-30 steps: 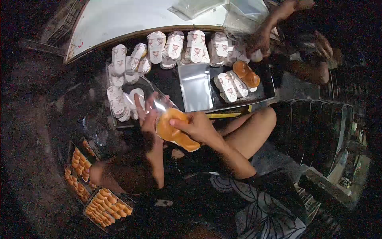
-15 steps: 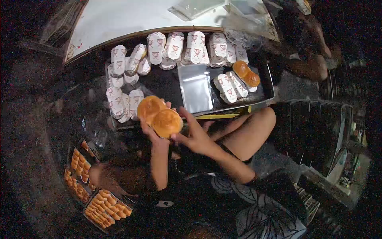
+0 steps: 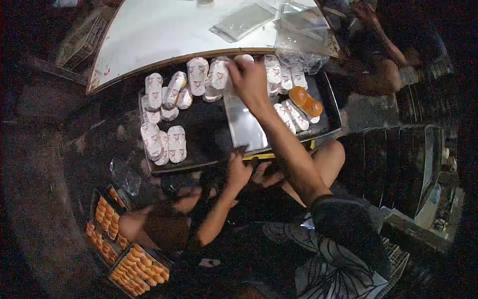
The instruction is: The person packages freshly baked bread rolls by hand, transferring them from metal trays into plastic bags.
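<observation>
My right hand (image 3: 250, 82) reaches across the black tray (image 3: 209, 134) and covers much of a stack of paper-lined buns (image 3: 244, 59) at the back middle. Its thumb points left towards a neighbouring paper-lined bun (image 3: 219, 74); the other fingertips are hidden behind the hand. My left hand (image 3: 239, 168) is low at the tray's front edge, fingertips blurred at the lower corner of clear plastic bags (image 3: 244, 124). To the right, a golden double bun (image 3: 305, 101) lies top up over several buns with white, red-printed liners (image 3: 294, 117).
More lined buns (image 3: 162, 144) line the tray's left and back. Behind stands a white table (image 3: 164, 30) with plastic packs (image 3: 244, 22). Trays of golden buns (image 3: 139, 271) sit at lower left. Another person's arm (image 3: 388, 45) shows at upper right.
The golden double bun that both hands held is no longer visible. My right hand has moved forward to the back stack; my left hand has moved right to the plastic bags. The view has shifted slightly.
</observation>
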